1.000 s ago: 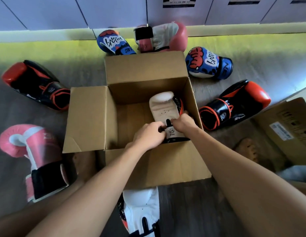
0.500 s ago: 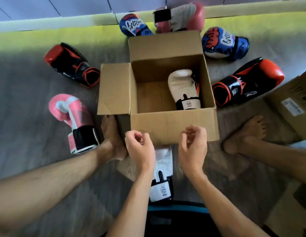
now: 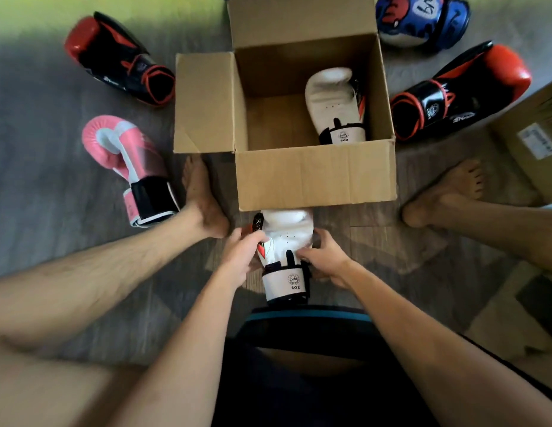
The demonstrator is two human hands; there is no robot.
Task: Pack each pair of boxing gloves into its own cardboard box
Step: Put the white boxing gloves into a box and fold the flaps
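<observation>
Gripping the second white glove (image 3: 287, 238) from both sides, the left hand (image 3: 242, 252) has its fingers curled round the thumb-side edge, and the right hand (image 3: 325, 260) wraps the opposite edge just above the cuff. The glove lies on the floor (image 3: 52, 195), cuff toward the person, with its padded end right up against the near wall of the cardboard box (image 3: 315, 177).

It looks light and squishy. The padding should give under the fingers and the shiny skin might be a bit slippery, so the stiffer wrist band is probably the safer place to hold.

Both forearms reach forward and down, hands low near the floor. Its mate (image 3: 333, 100) already lies in the box against the right wall, so the free space is on the left. A pink glove (image 3: 126, 155) lies off to the left, well apart.
</observation>
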